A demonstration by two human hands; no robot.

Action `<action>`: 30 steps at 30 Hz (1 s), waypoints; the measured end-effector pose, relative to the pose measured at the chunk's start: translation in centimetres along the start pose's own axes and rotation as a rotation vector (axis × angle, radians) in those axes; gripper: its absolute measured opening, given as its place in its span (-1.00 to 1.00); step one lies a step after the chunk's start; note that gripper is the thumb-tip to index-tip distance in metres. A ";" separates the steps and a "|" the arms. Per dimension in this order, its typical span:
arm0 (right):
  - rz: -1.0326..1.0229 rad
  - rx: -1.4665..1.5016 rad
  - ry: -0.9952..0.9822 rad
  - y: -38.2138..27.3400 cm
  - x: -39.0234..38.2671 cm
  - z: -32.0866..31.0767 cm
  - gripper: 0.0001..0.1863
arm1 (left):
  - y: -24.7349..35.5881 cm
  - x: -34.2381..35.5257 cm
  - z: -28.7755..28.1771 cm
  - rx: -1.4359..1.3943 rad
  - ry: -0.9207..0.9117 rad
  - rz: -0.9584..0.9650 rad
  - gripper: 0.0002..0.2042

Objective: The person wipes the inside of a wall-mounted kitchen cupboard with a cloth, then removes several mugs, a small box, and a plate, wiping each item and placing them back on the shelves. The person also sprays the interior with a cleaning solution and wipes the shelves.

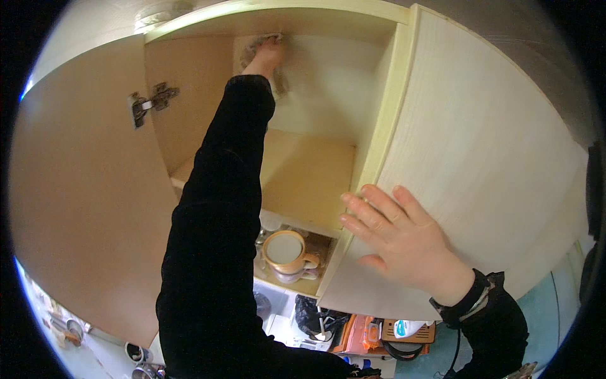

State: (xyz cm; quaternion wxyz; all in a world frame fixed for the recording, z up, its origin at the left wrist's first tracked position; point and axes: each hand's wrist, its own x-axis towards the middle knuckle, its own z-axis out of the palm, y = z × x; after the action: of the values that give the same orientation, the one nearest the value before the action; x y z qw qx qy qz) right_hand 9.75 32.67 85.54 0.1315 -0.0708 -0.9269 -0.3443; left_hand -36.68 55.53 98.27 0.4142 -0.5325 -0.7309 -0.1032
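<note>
Right hand [404, 243] is nearest, flat and spread with nothing in it, at the shut door [480, 158], fingertips by the upright frame [388, 101]; whether it presses or only hovers I cannot tell. Left hand [270, 55] reaches deeper, closed over a crumpled pale cloth [251, 52] at the upper back of the cupboard [284, 9], seemingly gripping it, though the fingertips are hidden. That cloth should be light, soft and limp, with nothing to break, perhaps slick if damp; it is best held bunched under the palm, loose folds gathered in. Close about the left hand is the back panel [315, 95], and below it the shelf [309, 170] runs out toward the right hand. To the left of the left sleeve [211, 221], an open door [82, 189] with a metal hinge [163, 95] limits elbow room, as the frame does between the hands. Lower, between the forearms, stacked mugs [284, 247] look fragile and could be knocked; farthest down, below the right hand, lie a black bag [308, 316] and a white bottle [407, 328]
</note>
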 end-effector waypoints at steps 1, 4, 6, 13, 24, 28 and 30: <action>0.007 0.007 -0.008 0.0 0.0 0.0 -0.27 | 0.8 0.8 1.1 -0.248 0.169 -0.094 -0.46; -0.012 -0.044 -0.013 0.0 0.1 -0.1 -0.28 | 4.7 0.4 2.9 -0.866 0.375 -0.427 -0.24; -0.013 -0.076 -0.031 0.0 0.2 -0.1 -0.28 | 7.3 0.5 1.0 -0.850 0.159 -0.359 -0.26; 0.015 -0.085 -0.029 -0.3 0.3 -0.2 -0.29 | 20.4 -0.5 -0.8 -0.809 0.279 0.261 -0.34; 0.064 0.001 -0.041 -0.5 0.4 -0.3 -0.31 | 2.0 -7.9 2.6 -0.322 -0.147 0.033 -0.34; 0.082 -0.054 -0.008 -0.6 0.4 0.2 -0.32 | -2.6 -11.7 1.9 -0.189 -0.516 -0.071 -0.31; 0.075 -0.103 -0.016 -0.6 0.4 0.5 -0.32 | -2.8 -13.1 1.4 -0.116 -0.724 -0.051 -0.32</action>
State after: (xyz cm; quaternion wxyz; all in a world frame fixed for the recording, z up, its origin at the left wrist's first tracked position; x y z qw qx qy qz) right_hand 9.14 32.60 84.95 0.1333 -0.1149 -0.9056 -0.3860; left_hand -38.60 46.13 88.85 0.0949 -0.5387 -0.8361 0.0406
